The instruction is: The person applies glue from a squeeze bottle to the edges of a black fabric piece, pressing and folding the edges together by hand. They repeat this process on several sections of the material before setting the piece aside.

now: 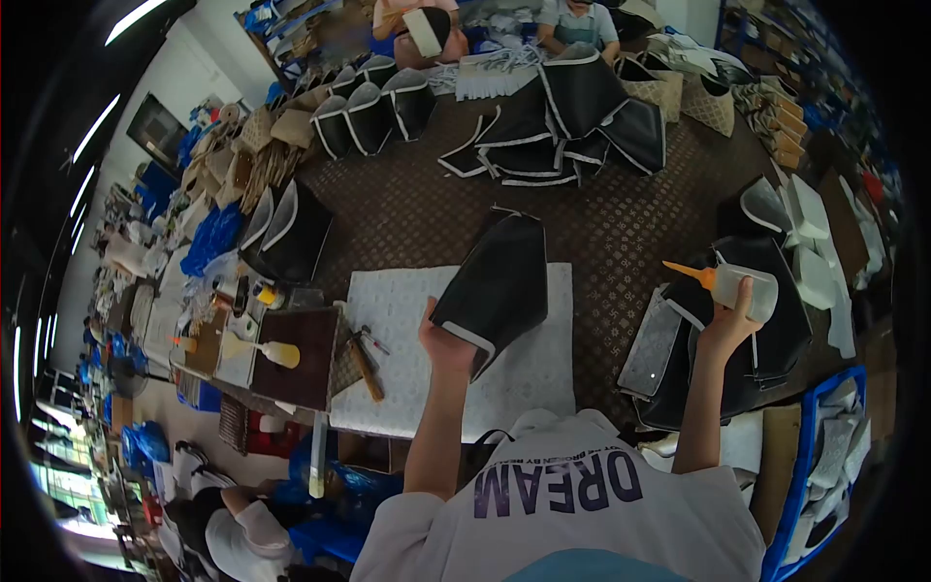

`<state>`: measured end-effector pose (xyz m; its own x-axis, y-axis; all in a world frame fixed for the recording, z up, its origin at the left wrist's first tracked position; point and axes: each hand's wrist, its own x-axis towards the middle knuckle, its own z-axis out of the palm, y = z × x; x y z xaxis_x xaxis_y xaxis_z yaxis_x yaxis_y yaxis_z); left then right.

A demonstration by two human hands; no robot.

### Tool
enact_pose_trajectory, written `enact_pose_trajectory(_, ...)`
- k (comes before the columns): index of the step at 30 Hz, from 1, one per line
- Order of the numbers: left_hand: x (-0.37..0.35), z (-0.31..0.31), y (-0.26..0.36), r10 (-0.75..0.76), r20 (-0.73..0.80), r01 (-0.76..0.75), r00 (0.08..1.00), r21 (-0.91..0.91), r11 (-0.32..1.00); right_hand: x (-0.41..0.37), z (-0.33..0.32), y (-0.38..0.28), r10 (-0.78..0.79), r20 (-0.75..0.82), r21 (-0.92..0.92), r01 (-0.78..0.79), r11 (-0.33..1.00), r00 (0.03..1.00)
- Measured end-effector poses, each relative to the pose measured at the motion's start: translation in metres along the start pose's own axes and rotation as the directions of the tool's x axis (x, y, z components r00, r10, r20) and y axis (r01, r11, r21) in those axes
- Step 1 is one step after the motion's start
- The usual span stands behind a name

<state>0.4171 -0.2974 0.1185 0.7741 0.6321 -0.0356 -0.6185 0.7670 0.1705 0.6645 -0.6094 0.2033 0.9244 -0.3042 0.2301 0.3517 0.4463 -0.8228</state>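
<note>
the left hand [446, 347] is holding a black piece [499, 276] by its pale-edged lower end, some fingers hiding beneath it, and the piece is slanting above the white mat [529, 388], perhaps to present its broad face; the right hand [729, 332] is curling its fingers around a squeeze bottle [749, 293], whose orange nozzle [687, 272] is pointing left, apparently leaving the tip unblocked

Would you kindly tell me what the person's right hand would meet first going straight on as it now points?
Beyond its translucent white, orange-nozzled squeeze bottle, the right hand would probably meet the black, leather-like pieces ahead, or pass above them; depth is unclear.
</note>
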Motion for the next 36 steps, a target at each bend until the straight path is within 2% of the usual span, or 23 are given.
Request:
enact_pose_trajectory(1, 0.001, -0.002, 0.0, 0.025, -0.139, -0.024, 0.99, 0.006, 1.0, -0.004, 0.005, 0.0, 0.024, 0.042, -0.005, -0.024, 1.0, 0.999)
enact_pose_trajectory(2, 0.002, 0.013, 0.003, -0.005, -0.153, 0.012, 0.988, 0.04, 0.999, -0.008, 0.013, 0.005, 0.026, 0.036, -0.02, -0.026, 0.999, 0.999)
enact_pose_trajectory(4, 0.01, -0.013, 0.025, -0.077, 0.063, 0.076, 0.995, 0.02, 0.997, -0.017, 0.035, 0.006, 0.035, 0.08, -0.064, -0.03, 0.998, 0.996)
enact_pose_trajectory(5, 0.009, -0.004, 0.035, -0.05, -0.068, 0.055, 0.996, 0.081, 0.995, -0.019, 0.045, 0.004, 0.066, 0.147, -0.084, -0.054, 0.995, 0.987)
enact_pose_trajectory(7, 0.001, 0.015, 0.051, -0.073, -0.009, 0.073, 0.997, 0.124, 0.99, -0.019, 0.063, 0.009, 0.07, 0.277, -0.126, -0.036, 0.991, 0.958)
enact_pose_trajectory(8, 0.0, 0.012, 0.059, -0.035, -0.015, 0.037, 0.999, 0.202, 0.979, -0.016, 0.073, 0.014, 0.019, 0.367, -0.183, 0.053, 0.982, 0.93)
enact_pose_trajectory(10, -0.009, 0.014, 0.063, -0.031, -0.003, 0.031, 1.0, 0.168, 0.985, -0.024, 0.096, 0.011, 0.011, 0.56, -0.312, 0.198, 0.929, 0.828)
enact_pose_trajectory(11, -0.015, 0.025, 0.056, -0.04, 0.045, 0.029, 0.998, 0.217, 0.976, -0.023, 0.104, 0.019, 0.018, 0.62, -0.282, 0.202, 0.938, 0.785)
enact_pose_trajectory(13, -0.023, 0.031, 0.036, 0.002, -0.046, 0.005, 0.999, 0.144, 0.99, -0.026, 0.119, 0.034, 0.009, 0.713, -0.18, 0.171, 0.969, 0.701)
enact_pose_trajectory(14, -0.025, 0.027, 0.028, 0.024, -0.095, -0.014, 0.995, 0.108, 0.994, -0.026, 0.13, 0.038, 0.104, 0.724, -0.148, 0.006, 0.989, 0.681)
enact_pose_trajectory(16, -0.031, 0.002, 0.014, -0.007, -0.235, 0.052, 0.972, 0.187, 0.981, -0.033, 0.152, 0.038, 0.388, 0.714, -0.223, -0.336, 0.915, 0.583)
enact_pose_trajectory(17, -0.036, -0.007, 0.005, -0.005, -0.306, 0.075, 0.952, 0.218, 0.973, -0.033, 0.164, 0.054, 0.249, 0.765, -0.216, -0.129, 0.968, 0.593)
enact_pose_trajectory(18, -0.041, -0.018, -0.002, -0.002, -0.376, 0.103, 0.927, 0.249, 0.963, -0.038, 0.17, 0.062, 0.169, 0.774, -0.222, 0.012, 0.975, 0.61)
enact_pose_trajectory(19, -0.045, -0.034, -0.009, -0.058, -0.384, 0.138, 0.922, 0.185, 0.973, -0.054, 0.185, 0.061, 0.082, 0.786, -0.221, 0.154, 0.963, 0.613)
enact_pose_trajectory(22, -0.059, -0.038, -0.029, -0.08, -0.478, 0.191, 0.875, 0.188, 0.963, -0.063, 0.201, 0.085, 0.183, 0.74, -0.206, -0.041, 0.978, 0.647)
enact_pose_trajectory(23, -0.062, -0.031, -0.031, -0.111, -0.521, 0.26, 0.846, 0.222, 0.94, -0.065, 0.204, 0.092, 0.221, 0.716, -0.214, -0.093, 0.972, 0.662)
enact_pose_trajectory(29, -0.066, -0.067, -0.04, -0.267, -0.548, 0.444, 0.793, 0.22, 0.868, -0.068, 0.204, 0.136, 0.213, 0.717, -0.238, -0.054, 0.97, 0.664)
enact_pose_trajectory(32, -0.068, -0.07, -0.041, -0.253, -0.541, 0.495, 0.802, 0.364, 0.789, -0.065, 0.199, 0.152, 0.219, 0.722, -0.252, -0.045, 0.967, 0.656)
enact_pose_trajectory(36, -0.065, -0.058, -0.039, -0.284, -0.631, 0.526, 0.722, 0.234, 0.817, -0.063, 0.195, 0.162, 0.214, 0.728, -0.269, -0.017, 0.963, 0.651)
